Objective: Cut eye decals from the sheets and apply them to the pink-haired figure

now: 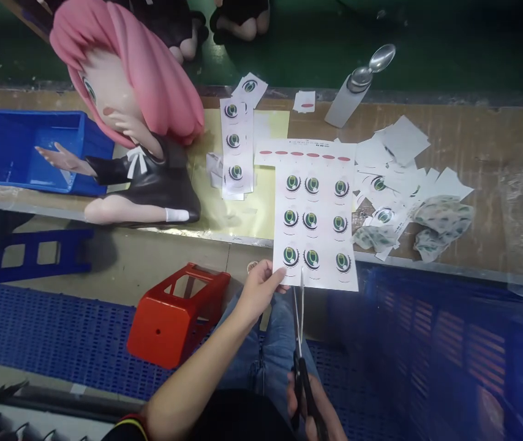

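Observation:
My left hand [261,290] pinches the lower left corner of a white decal sheet [324,239] printed with several green eyes. A pair of black-handled scissors [299,331] is in my right hand [319,401], fingers wrapped round the handles. The scissor blades are a little apart and meet the sheet's bottom edge between the left and middle eye columns. Behind the sheet lies a strip of red ovals [305,154]. Cut strips of printed eyes [234,144] rest on a yellow sheet [261,214] to the left.
A large pink-haired figure [133,104] sits on the bench beside a blue bin [32,150]. A white bottle [348,98], paper scraps [403,144] and crumpled cloths [445,223] lie at right. Below are a red stool [165,324] and blue crates [417,331].

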### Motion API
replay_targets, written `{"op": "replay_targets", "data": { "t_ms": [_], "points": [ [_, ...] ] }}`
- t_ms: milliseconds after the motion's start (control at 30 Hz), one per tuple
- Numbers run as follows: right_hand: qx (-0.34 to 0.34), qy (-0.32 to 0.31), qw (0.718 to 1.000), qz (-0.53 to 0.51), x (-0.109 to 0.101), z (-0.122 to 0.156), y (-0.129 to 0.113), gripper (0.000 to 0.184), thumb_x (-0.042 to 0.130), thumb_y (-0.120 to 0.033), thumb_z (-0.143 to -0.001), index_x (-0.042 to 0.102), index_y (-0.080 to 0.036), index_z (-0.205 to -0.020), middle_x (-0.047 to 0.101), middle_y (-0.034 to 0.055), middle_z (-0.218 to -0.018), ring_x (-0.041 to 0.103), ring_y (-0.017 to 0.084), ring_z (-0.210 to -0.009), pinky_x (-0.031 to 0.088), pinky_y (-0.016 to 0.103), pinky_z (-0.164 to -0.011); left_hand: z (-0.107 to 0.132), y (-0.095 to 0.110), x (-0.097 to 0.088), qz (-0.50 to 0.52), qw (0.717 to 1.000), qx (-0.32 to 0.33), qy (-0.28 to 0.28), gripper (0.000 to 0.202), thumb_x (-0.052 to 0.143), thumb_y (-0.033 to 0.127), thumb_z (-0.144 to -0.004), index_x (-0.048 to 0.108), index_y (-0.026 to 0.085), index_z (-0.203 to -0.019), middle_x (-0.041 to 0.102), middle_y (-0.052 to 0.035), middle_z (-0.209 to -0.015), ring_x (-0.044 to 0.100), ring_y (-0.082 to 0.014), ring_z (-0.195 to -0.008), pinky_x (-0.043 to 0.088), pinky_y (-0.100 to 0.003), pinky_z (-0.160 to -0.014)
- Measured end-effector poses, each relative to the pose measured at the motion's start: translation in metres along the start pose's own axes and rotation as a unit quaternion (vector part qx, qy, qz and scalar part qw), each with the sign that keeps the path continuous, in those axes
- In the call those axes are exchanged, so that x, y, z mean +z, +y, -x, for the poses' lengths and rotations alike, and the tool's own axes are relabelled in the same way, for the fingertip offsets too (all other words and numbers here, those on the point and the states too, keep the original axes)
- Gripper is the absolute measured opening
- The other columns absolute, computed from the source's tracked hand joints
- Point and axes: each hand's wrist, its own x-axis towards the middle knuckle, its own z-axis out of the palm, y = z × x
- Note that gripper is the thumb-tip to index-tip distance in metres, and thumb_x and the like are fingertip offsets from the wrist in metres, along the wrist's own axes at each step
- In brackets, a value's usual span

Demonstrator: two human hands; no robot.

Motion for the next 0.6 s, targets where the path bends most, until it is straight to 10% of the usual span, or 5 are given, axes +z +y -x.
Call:
{"op": "replay_targets", "data": {
  "t_ms": [400, 600],
  "points": [
    [-0.113, -0.107, 0.988, 0.023, -0.018, -0.023, -0.044, 0.048, 0.057, -0.064, -0.091, 0.059, -0.037, -0.131, 0.060, 0.0033, -0.094, 0.053, 0.018, -0.085, 0.046, 0.031, -0.079, 0.011, 0.001, 0.011, 0.000, 1.000, 0.027, 0.015, 0.042, 0.079, 0.052, -0.075, 0.058, 0.016, -0.081, 0.064, 0.0020, -0.068, 0.056, -0.0088, -0.060, 0.047, -0.022, -0.061],
    [-0.084, -0.010, 0.996, 0.015, -0.004, -0.019, -0.057, 0.059, 0.063, -0.074, -0.081, 0.066, -0.028, -0.119, 0.057, 0.0029, -0.085, 0.052, 0.018, -0.080, 0.044, 0.032, -0.076, 0.009, -0.001, 0.013, -0.002, 0.999, 0.030, 0.019, 0.040, 0.077, 0.051, -0.076, 0.059, 0.016, -0.081, 0.063, 0.0019, -0.069, 0.056, -0.0089, -0.060, 0.047, -0.022, -0.061]
  ]
}}
